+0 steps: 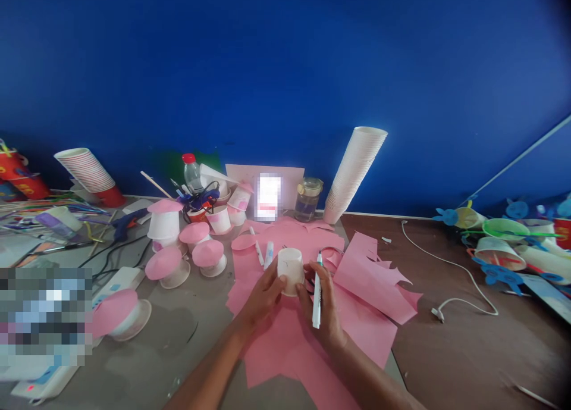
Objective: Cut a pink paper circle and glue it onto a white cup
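Observation:
A small white paper cup [291,273] is held up over the pink paper, with a faint dark mark on its side. My left hand [266,296] grips its left side, thumb near the lower edge. On the other side, the fingers of my right hand [329,300] steady the cup. That same hand also holds a white marker [317,303], its dark tip pointing up and away. Beneath both hands lie cut sheets of pink paper [274,350]. Two more white markers, one of them a pen [268,255], rest just beyond the cup.
Paper cups with pink paper cones [164,262] stand at left, near a power strip [120,282]. At the back are a lit, blurred screen [268,196], a glass jar [308,199] and a tall leaning cup stack [355,172]. A white cable [464,267] and decorated cups [499,252] lie right.

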{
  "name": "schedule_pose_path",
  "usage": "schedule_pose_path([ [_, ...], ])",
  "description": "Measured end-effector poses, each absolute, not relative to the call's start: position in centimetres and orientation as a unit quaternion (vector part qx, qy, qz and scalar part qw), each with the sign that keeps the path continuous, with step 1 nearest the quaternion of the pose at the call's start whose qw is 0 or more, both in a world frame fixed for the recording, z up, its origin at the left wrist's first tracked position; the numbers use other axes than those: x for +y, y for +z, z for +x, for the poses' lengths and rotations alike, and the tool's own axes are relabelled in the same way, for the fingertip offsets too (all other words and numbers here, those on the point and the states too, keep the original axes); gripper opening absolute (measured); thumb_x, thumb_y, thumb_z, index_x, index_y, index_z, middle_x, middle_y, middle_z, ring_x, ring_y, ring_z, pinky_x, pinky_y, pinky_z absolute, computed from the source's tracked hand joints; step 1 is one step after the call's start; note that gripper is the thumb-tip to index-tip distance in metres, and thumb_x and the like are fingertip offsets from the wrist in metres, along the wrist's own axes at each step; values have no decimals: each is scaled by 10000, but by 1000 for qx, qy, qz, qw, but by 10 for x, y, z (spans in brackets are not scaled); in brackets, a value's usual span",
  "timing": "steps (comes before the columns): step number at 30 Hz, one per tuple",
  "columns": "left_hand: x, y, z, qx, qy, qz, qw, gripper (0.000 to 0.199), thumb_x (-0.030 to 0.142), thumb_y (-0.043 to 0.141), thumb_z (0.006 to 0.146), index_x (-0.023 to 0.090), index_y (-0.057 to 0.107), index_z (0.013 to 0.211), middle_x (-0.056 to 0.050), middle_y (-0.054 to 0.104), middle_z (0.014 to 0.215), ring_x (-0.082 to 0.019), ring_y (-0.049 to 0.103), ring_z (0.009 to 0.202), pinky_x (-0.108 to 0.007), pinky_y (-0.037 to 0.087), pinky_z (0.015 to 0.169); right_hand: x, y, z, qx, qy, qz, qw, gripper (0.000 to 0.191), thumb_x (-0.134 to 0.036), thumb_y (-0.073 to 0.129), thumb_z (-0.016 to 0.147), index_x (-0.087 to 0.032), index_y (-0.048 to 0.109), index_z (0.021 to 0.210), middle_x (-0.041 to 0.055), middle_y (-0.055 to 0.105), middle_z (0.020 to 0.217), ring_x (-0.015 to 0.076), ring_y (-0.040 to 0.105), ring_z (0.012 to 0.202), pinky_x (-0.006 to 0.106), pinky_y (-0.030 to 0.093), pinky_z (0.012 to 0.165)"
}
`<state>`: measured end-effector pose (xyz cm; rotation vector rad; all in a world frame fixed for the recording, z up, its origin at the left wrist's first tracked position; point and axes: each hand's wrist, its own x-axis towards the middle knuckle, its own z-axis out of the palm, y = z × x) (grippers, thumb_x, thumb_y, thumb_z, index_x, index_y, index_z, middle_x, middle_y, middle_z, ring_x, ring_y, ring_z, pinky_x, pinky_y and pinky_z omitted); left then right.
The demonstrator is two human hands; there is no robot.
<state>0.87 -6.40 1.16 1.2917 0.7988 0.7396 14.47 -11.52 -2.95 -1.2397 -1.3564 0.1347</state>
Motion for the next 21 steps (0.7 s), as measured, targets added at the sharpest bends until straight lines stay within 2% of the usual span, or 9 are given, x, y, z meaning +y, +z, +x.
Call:
schedule_pose_path([
  [5,-60,11,9,383,338,540,669,393,509,543,823,141,590,952,35,428,650,-76,317,537,-218,258,501,-117,-14,148,-532,91,-512,668,356,-248,443,928,-239,430,1283,61,580,998,190,591,880,398,522,785],
  [7,-58,9,9,397,341,533,665,436,545,562,795,131,586,927,36,431,645,-72,311,529,-220,247,499,-122,-4,149,-535,81,-486,686,337,-294,384,952,-253,444,1281,25,588,855,179,592,794,384,521,739],
  [9,-57,9,9,401,339,529,666,481,562,595,759,131,575,971,33,451,662,-71,320,525,-219,250,498,-128,3,150,-571,86,-476,663,308,-343,368,955,-251,530,1201,20,585,787,177,585,717,364,519,683],
  [11,-57,8,10,402,335,529,668,511,577,604,743,129,557,985,41,442,642,-69,319,511,-217,249,490,-132,4,148,-597,88,-476,640,285,-346,384,949,-254,571,1143,30,603,803,182,592,715,364,518,682],
  [16,-56,4,10,400,343,535,660,481,619,526,784,151,508,895,57,412,593,-67,316,480,-214,255,472,-131,-7,142,-583,108,-499,632,285,-227,445,914,-242,502,1193,73,622,985,196,619,846,370,518,746],
  [21,-58,3,10,409,343,549,643,480,659,411,824,183,458,789,77,353,501,-80,295,463,-218,239,471,-126,-2,144,-629,83,-458,622,276,-124,491,863,-238,580,1098,78,617,963,219,600,934,396,507,777],
])
